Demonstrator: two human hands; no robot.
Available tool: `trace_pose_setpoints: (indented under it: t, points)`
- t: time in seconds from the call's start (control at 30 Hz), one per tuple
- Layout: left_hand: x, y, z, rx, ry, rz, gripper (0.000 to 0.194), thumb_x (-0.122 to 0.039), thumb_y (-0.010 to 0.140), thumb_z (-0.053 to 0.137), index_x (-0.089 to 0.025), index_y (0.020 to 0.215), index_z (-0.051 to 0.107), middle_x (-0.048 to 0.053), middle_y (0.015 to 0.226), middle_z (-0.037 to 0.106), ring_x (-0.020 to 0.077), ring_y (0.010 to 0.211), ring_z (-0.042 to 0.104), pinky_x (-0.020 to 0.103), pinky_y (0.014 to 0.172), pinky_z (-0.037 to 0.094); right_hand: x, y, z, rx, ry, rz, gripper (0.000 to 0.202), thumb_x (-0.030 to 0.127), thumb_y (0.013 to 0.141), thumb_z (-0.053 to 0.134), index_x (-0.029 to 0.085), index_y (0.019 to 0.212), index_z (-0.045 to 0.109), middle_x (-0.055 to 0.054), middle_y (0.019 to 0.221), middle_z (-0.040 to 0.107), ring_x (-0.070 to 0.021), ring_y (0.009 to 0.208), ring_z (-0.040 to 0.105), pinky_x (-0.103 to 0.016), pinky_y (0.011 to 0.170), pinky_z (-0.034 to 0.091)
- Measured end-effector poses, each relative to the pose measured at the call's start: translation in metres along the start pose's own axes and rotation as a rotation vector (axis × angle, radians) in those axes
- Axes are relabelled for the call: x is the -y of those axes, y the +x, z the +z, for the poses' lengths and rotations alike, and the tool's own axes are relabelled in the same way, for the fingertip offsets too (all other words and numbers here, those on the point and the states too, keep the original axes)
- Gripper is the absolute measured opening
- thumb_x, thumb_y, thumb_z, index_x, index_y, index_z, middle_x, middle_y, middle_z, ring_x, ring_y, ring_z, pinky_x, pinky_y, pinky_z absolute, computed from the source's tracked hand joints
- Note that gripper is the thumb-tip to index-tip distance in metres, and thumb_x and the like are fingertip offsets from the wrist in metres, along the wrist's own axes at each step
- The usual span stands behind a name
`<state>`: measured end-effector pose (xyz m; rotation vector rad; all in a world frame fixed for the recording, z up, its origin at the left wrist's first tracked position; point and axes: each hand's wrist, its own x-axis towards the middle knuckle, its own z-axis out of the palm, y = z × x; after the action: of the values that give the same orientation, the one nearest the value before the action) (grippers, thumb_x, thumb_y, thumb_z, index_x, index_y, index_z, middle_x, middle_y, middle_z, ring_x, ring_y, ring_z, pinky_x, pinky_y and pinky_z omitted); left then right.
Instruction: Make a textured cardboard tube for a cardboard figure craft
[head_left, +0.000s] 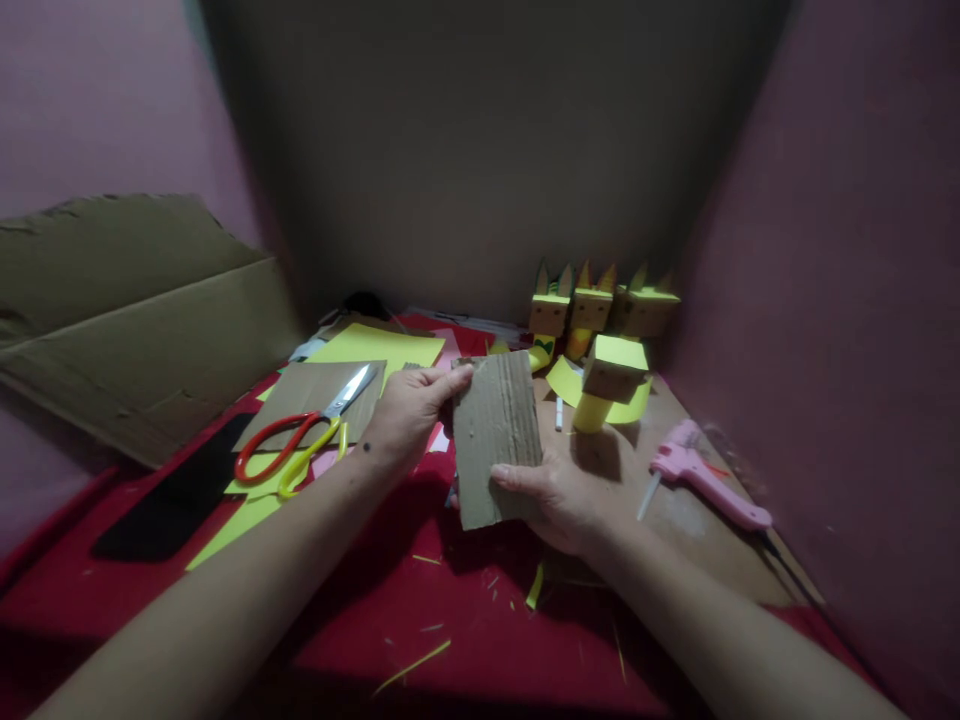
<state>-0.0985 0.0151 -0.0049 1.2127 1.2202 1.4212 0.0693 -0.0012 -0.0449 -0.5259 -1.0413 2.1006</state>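
Note:
A small rectangular piece of corrugated cardboard [495, 430] is held upright over the red cloth, its ridged face toward me. My left hand [412, 410] pinches its upper left corner, thumb on the front. My right hand [562, 495] grips the lower right edge, thumb across the front and the other fingers mostly hidden behind. Left of my hands, scissors [304, 445] with one red and one yellow handle lie on a flat cardboard sheet [289, 395] and yellow paper. To the right stands a cardboard block with a yellow top [616, 365] on a yellow tube.
A pink glue gun [705, 480] lies on a brown board [675, 540] at the right. Three eared cardboard figures [592, 305] stand at the back. On the left are a dark flat object [176, 495] and a large cardboard panel [142, 320]. Yellow scraps dot the red cloth [360, 610].

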Motion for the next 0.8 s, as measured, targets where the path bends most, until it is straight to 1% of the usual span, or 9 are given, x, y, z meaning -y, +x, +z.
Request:
trace_pose_setpoints:
  t: [0.07,0.13,0.2,0.27,0.37,0.43,0.57,0.63,0.8]
  points:
    - [-0.001,0.003,-0.003,-0.065,-0.035,0.033,0.039,-0.046,0.079,0.065,-0.015,0.057,0.060,0.000,0.048,0.056,0.0097,0.041,0.049,0.023,0.041,0.038,-0.001,0.000,0.000,0.010,-0.006,0.047,0.061,0.019,0.060,0.078,0.017,0.117,0.055,-0.007,0.080,0.069,-0.0258,0.073,0.068,-0.040,0.067,0.055]
    - [0.000,0.004,-0.006,-0.077,-0.118,0.044,0.040,-0.051,0.080,0.062,-0.016,0.060,0.061,0.000,0.048,0.055,0.0103,0.041,0.050,0.023,0.041,0.039,-0.004,0.000,-0.001,0.007,-0.010,0.083,0.059,0.020,0.060,0.078,0.015,0.115,0.057,-0.008,0.078,0.069,-0.0250,0.070,0.068,-0.040,0.066,0.055]
    - [0.002,0.003,-0.008,-0.007,-0.167,0.012,0.037,-0.049,0.077,0.066,-0.015,0.064,0.063,0.001,0.052,0.059,0.0108,0.045,0.053,0.023,0.044,0.042,-0.007,0.001,-0.003,-0.012,-0.012,0.079,0.060,0.019,0.058,0.080,0.015,0.114,0.057,-0.008,0.081,0.070,-0.0238,0.070,0.067,-0.039,0.067,0.055]
    - [0.005,0.000,-0.008,0.075,-0.156,-0.032,0.028,-0.041,0.071,0.074,-0.014,0.068,0.067,0.002,0.060,0.064,0.0117,0.054,0.058,0.023,0.052,0.047,-0.008,0.001,-0.007,-0.028,-0.029,0.062,0.058,0.020,0.057,0.081,0.016,0.111,0.059,-0.008,0.085,0.071,-0.0226,0.072,0.067,-0.038,0.069,0.055]
    - [0.008,-0.005,-0.011,0.094,-0.121,-0.033,0.021,-0.031,0.068,0.078,-0.014,0.076,0.071,0.003,0.070,0.069,0.0139,0.062,0.062,0.026,0.060,0.050,-0.007,0.001,-0.012,0.014,-0.081,0.105,0.045,0.025,0.062,0.081,0.015,0.103,0.064,-0.007,0.086,0.072,-0.0205,0.073,0.067,-0.036,0.072,0.054]
    - [0.007,-0.009,-0.013,0.125,-0.068,-0.021,0.020,-0.032,0.070,0.076,-0.014,0.079,0.073,0.003,0.071,0.070,0.0146,0.065,0.062,0.027,0.062,0.050,-0.003,0.000,-0.013,0.041,-0.098,0.121,0.037,0.030,0.066,0.080,0.015,0.097,0.067,-0.007,0.084,0.072,-0.0193,0.072,0.068,-0.036,0.075,0.053]
    - [0.001,-0.018,-0.015,0.238,0.077,-0.016,0.018,-0.031,0.070,0.076,-0.017,0.081,0.075,0.003,0.072,0.069,0.0128,0.064,0.059,0.023,0.057,0.046,0.004,-0.002,-0.011,0.041,-0.099,0.018,0.030,0.035,0.071,0.076,0.016,0.093,0.069,-0.006,0.084,0.073,-0.0195,0.077,0.068,-0.039,0.083,0.050]
    - [-0.002,-0.021,-0.014,0.228,0.091,0.015,0.018,-0.028,0.068,0.077,-0.019,0.083,0.073,0.001,0.073,0.068,0.0117,0.062,0.057,0.021,0.052,0.044,0.005,-0.002,-0.009,0.043,-0.103,0.005,0.029,0.036,0.072,0.075,0.017,0.092,0.069,-0.006,0.083,0.073,-0.0202,0.078,0.068,-0.041,0.085,0.050]
    - [-0.010,-0.026,-0.011,0.144,0.026,0.119,0.037,-0.023,0.063,0.080,-0.026,0.099,0.069,-0.001,0.078,0.067,0.0126,0.068,0.058,0.020,0.054,0.047,0.002,-0.003,-0.010,0.033,-0.109,0.043,0.030,0.038,0.069,0.076,0.017,0.089,0.070,-0.005,0.077,0.072,-0.0194,0.073,0.067,-0.041,0.083,0.049]
